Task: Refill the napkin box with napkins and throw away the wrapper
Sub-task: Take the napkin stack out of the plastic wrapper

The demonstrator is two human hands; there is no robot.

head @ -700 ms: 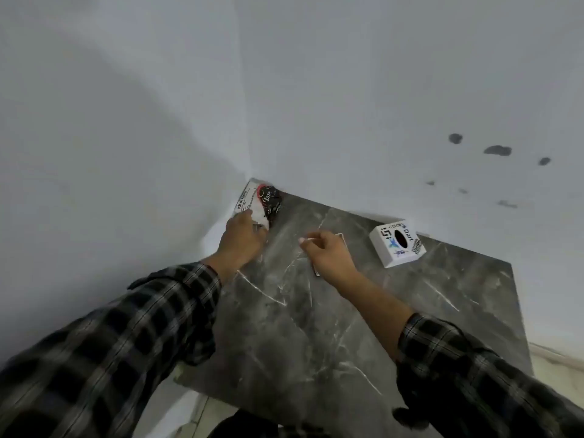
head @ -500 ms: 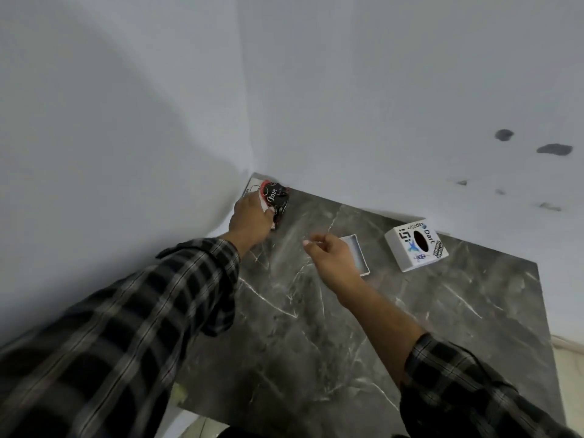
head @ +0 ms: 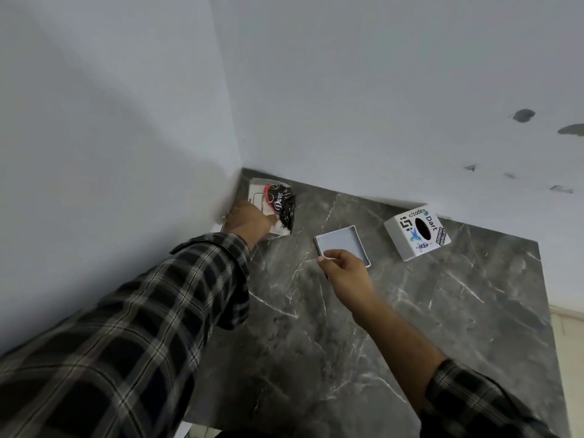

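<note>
Marble tabletop (head: 395, 327): left hand (head: 249, 218) grips the pack (head: 278, 205) at its far-left corner, hiding part; right hand (head: 346, 273) loosely curled over the lid (head: 341, 243), box (head: 417, 231) apart.

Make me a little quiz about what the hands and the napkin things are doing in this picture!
1. True or false: the left hand is on the napkin pack in the corner.
2. What lies under the right hand? A) a spoon B) the flat box tray C) a cup
3. Fill in: the white box cover with stickers has a dark ____ hole on top.

Key: 1 true; 2 B; 3 oval.
</note>
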